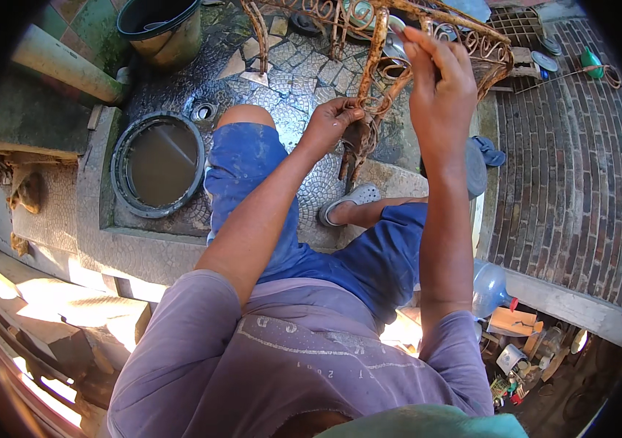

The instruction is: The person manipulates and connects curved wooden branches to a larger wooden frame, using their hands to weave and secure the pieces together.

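Note:
A rusty metal rack [376, 51] with scrolled wire sides and chipped pale paint stands in front of me at the top. My left hand [331, 123] is closed, thumb and fingertips pinched on its leg, where loops of metal meet. My right hand [442, 77] is raised to the right beside the rack's upper part. Its fingers are bent and pressed together, and what they hold, if anything, is too small to make out. Below the left hand, the rusty leg ends [352, 157] reach toward the floor. Bowls and dishes [360, 13] show through the bars.
A round basin of murky water [122, 162] sits on the wet mosaic floor at left, beside a drain [204, 112]. Behind it stands a dark bucket [168, 47]. A brick-paved strip [566, 160] runs along the right, with a sandal [492, 152] and a water jug [490, 288] nearby.

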{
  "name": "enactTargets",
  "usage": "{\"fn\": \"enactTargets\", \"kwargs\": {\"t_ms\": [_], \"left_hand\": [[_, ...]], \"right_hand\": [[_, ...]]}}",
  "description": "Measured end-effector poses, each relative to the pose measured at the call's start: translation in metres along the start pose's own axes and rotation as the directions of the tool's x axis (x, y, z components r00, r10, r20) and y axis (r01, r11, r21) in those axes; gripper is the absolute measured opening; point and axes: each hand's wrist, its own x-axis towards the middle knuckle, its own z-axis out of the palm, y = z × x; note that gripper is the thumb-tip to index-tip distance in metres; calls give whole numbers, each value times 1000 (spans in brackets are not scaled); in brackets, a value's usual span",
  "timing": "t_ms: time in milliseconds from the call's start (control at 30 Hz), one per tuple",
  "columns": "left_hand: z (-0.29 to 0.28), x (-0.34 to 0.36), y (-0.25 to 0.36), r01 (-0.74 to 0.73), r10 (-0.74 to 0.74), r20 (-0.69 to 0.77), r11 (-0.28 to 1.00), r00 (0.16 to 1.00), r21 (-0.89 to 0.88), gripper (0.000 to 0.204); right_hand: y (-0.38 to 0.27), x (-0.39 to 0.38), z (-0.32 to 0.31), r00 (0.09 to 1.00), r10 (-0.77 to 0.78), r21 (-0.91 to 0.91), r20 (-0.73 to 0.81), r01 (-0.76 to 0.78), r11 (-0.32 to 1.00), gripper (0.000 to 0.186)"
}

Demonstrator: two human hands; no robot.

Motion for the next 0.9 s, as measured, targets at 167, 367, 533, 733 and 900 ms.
{"fn": "enactTargets", "kwargs": {"t_ms": [167,367,533,733,900], "left_hand": [[8,-3,1,18,-18,-8,999,1000,-42,23],[4,-2,-2,-25,25,19,1000,1000,19,19],[10,-9,2,44,-35,65,988,997,-146,14],[8,-3,-13,0,1,12,996,1000,-87,14],[10,-6,-8,18,-19,-4,999,1000,-43,17]], "right_hand": [[12,5,21,986,-116,-290,119,146,946,25],[2,-18,14,978,-84,-259,191,133,957,21],[3,9,28,983,-118,-347,144,162,924,19],[-7,-12,21,978,-58,-314,199,119,942,19],[-6,-16,17,978,-29,-301,205,91,949,17]]}}
